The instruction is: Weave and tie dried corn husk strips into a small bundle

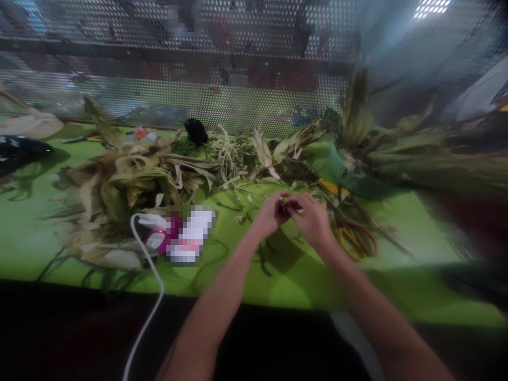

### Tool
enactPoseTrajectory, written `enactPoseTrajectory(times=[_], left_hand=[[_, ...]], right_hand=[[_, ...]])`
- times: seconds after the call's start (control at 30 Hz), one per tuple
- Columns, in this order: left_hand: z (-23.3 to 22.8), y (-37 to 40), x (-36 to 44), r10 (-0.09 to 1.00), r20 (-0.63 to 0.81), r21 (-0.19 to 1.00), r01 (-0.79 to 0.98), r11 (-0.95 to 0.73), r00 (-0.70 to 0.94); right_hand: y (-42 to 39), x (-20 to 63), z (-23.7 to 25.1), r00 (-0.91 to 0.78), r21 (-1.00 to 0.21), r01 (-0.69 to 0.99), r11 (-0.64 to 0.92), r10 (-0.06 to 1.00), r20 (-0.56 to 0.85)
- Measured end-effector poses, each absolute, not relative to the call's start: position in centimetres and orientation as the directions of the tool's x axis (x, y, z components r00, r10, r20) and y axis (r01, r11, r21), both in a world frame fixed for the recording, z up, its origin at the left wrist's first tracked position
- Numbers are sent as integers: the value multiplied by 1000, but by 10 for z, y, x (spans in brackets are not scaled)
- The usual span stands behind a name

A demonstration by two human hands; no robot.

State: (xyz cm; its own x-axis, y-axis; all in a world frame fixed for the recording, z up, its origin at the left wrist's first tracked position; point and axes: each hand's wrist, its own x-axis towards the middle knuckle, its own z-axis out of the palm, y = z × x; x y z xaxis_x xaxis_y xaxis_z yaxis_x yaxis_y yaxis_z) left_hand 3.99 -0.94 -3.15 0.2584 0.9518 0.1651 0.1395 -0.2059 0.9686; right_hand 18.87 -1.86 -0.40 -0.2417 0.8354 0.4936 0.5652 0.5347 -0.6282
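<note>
Both hands meet over the middle of the green table (278, 286), pinching one small dark bit of plant between them. The left hand (268, 214) and the right hand (313, 219) have their fingertips curled in on that scrap (286, 205), which sits just above the cloth and is too small and blurred to name more closely. So both are closed on it, fingers tight rather than loose.

From the head camera, a heap of dry husks (119, 180) spreads along the left half of the table toward the far edge, with more leaves (397, 143) piled at the far right. A red loop of cord (359, 241) lies just right of the right hand. A white cable (146, 296) runs off the near edge from a small device (156, 238) at the left.

I'd judge the risk to be the scrap itself: dry and thin, it could tear or slip from the fingertips and vanish among the litter below. A forearm swinging left could also snag the cable.
</note>
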Motion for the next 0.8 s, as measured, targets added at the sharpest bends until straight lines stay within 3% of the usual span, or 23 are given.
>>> enactPoseTrajectory(times=[0.2, 0.33, 0.6, 0.8], left_hand=[[-31, -13, 45, 947, 214, 892, 348, -289, 239], [-34, -13, 46, 941, 204, 869, 392, -301, 271], [-37, -9, 43, 945, 126, 911, 343, -231, 302], [-38, -8, 42, 899, 110, 968, 161, -194, 424]], right_hand=[[-12, 193, -6, -241, -635, 592, 496, 861, 448], [-10, 193, -7, -214, -622, 637, 455, 880, 425], [2, 199, -21, -46, -809, 489, 326, 936, 349], [8, 199, -27, 70, -906, 340, 251, 954, 290]])
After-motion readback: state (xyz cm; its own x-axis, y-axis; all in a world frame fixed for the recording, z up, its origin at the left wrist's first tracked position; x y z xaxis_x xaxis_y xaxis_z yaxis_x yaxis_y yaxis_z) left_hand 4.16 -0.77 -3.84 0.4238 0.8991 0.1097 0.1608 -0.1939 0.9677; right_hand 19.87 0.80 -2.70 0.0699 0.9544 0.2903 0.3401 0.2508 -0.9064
